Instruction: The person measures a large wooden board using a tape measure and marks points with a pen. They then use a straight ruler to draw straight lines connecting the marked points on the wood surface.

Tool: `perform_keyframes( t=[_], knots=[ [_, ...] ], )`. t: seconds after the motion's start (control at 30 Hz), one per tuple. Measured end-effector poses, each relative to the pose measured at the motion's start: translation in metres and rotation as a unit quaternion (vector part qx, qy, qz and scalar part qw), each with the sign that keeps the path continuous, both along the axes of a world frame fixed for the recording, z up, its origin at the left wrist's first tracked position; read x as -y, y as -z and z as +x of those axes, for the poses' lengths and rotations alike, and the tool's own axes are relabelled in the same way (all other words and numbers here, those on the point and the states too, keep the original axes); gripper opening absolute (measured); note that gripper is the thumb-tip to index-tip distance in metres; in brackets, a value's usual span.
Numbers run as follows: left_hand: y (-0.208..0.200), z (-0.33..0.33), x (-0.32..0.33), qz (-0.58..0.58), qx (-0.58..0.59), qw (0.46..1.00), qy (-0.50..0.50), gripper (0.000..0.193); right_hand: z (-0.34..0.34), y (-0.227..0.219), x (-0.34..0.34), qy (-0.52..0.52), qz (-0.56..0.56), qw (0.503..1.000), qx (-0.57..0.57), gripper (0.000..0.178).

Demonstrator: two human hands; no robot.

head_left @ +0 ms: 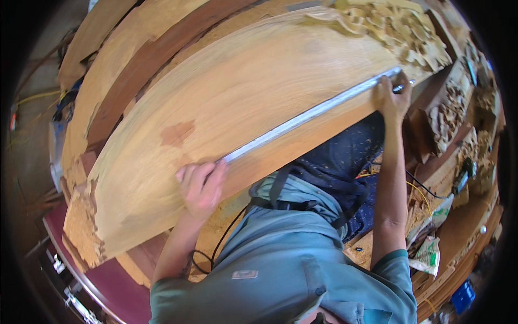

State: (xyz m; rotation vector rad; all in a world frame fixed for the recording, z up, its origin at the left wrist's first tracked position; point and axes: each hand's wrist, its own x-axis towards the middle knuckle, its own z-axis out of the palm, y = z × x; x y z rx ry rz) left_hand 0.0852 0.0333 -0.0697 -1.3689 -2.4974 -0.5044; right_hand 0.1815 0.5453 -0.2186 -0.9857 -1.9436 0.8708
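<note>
A long silvery metal ruler (307,117) lies slantwise across a broad, pale wooden panel (237,92), close to its near straight edge. My left hand (202,186) is closed at the ruler's lower left end, its fingers curled, with a small dark item partly showing between them. At the upper right end, my right hand (395,100) grips the ruler from the near side. A small dark object with a shiny tip (402,86) pokes out by the right fingers, too small to identify. The panel has a reddish-brown patch (178,133) beyond my left hand.
Carved scrollwork (399,32) covers the panel's far right corner, and rougher carving (81,232) its left end. Curved boards (145,70) lie behind. To the right are more carved pieces (456,102), a hand tool (465,175), a yellow cord (418,191) and a crumpled bag (429,256).
</note>
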Motion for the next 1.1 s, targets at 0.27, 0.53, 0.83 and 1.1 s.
perform_keyframes(
  t=[0.27, 0.53, 0.83, 1.1],
  knots=[
    [0.008, -0.001, -0.006, 0.065, -0.03, 0.997, 0.011, 0.028, 0.007, 0.009, -0.015, -0.033, 0.007, 0.998, 0.056, 0.09],
    [0.011, -0.001, -0.005, 0.071, -0.037, 0.997, 0.009, 0.029, 0.006, -0.003, -0.007, -0.032, 0.023, 0.996, 0.075, 0.094],
    [-0.005, 0.047, -0.112, 0.013, 0.046, 0.99, 0.135, 0.058, 0.0, -0.015, 0.005, -0.029, 0.04, 0.996, 0.075, 0.094],
    [0.035, 0.028, -0.17, -0.143, 0.012, 0.981, 0.127, 0.082, -0.012, -0.032, 0.027, -0.047, -0.012, 0.999, 0.012, 0.084]
  ],
)
